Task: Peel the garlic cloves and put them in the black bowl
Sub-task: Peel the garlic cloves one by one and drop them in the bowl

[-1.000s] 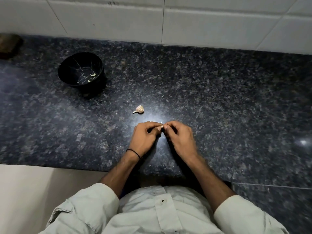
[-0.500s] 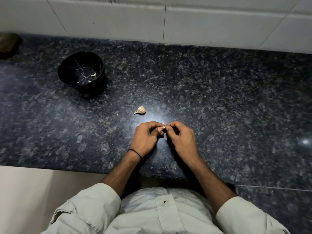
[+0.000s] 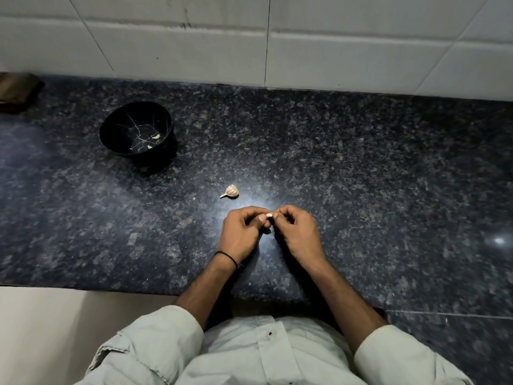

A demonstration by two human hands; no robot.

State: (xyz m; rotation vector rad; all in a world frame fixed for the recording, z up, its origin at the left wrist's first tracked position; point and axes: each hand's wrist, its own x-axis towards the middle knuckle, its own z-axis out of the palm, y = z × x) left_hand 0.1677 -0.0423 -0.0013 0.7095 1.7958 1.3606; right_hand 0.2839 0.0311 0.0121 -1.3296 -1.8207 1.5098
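Observation:
A small pale garlic clove (image 3: 269, 215) is pinched between the fingertips of my left hand (image 3: 244, 233) and my right hand (image 3: 298, 232), just above the dark granite counter (image 3: 361, 176); most of the clove is hidden by the fingers. Another clove (image 3: 230, 191), still in its papery skin, lies on the counter just beyond my left hand. The black bowl (image 3: 111, 134) stands far left at the back, with a few pale garlic pieces (image 3: 156, 137) on its bottom.
White wall tiles (image 3: 249, 43) run along the back of the counter. A brown object (image 3: 16, 91) sits at the far left edge. The counter's front edge (image 3: 83, 289) is near my body, with pale floor below at the left.
Both hands stay together on the clove with only slight finger movement. The lying clove and the bowl have not moved.

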